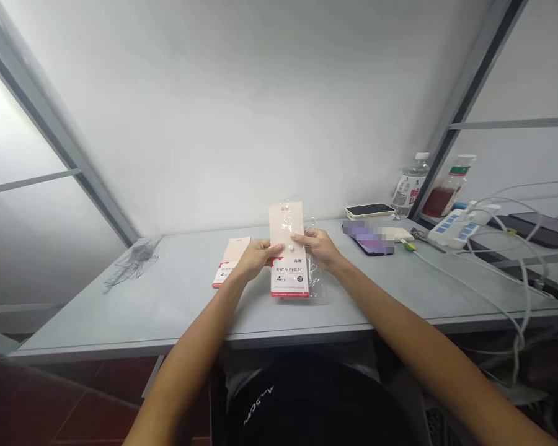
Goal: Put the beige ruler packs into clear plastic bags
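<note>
Free rm, desk L; cables, pwr strip in way R

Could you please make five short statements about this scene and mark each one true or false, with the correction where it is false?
1. The left hand and the right hand both hold one ruler-set packet. True.
2. The second packet stands upright against the wall. False: it lies on the desk, left of the held one.
3. The phone with a pale edge lies screen up. True.
4. The bottle of dark red liquid is left of the clear bottle. False: it is to the right.
5. The white power strip has blue parts. True.
</note>
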The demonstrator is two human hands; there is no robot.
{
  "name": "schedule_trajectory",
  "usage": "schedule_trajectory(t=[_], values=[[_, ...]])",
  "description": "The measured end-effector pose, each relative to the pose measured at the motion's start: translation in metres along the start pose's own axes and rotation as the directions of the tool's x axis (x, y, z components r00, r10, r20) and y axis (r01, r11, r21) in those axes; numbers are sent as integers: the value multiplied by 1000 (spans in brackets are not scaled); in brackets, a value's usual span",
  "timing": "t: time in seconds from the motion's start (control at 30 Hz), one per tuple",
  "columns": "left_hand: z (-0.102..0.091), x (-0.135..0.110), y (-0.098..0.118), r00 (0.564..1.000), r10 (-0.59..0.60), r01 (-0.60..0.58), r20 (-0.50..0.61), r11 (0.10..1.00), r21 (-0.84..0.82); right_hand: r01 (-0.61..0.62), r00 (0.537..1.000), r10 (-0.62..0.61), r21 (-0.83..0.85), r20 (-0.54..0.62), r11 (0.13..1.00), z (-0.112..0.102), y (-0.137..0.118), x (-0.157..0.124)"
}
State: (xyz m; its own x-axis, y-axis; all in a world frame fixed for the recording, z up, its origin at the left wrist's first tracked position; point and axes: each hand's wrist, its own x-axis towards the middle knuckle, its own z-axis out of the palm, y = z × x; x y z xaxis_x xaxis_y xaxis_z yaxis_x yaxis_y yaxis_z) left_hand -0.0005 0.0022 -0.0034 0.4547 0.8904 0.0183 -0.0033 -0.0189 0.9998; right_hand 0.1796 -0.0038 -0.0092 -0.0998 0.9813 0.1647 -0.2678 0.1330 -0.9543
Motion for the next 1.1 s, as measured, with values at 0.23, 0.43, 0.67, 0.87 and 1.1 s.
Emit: schedule_trajectory(t=[0.23,0.43,0.67,0.87,1.1], values=[[9,3,-2,945,113,-85,-308,991,103,-16,999,18,-68,31,998,2,4,1],[8,3,-4,924,132,-95,-358,988,120,-16,990,32,-119,137,993,4,6,-3],[5,1,1,976,94,-95,-196,995,2,38,999,-34,-107,33,994,6,5,-4],[2,0,2,978,65,-58,-196,997,44,21,999,-17,-110,36,994,4,4,-2],[3,4,0,919,158,-160,-360,987,25,14,999,-7,-204,35,979,5,7,-2]])
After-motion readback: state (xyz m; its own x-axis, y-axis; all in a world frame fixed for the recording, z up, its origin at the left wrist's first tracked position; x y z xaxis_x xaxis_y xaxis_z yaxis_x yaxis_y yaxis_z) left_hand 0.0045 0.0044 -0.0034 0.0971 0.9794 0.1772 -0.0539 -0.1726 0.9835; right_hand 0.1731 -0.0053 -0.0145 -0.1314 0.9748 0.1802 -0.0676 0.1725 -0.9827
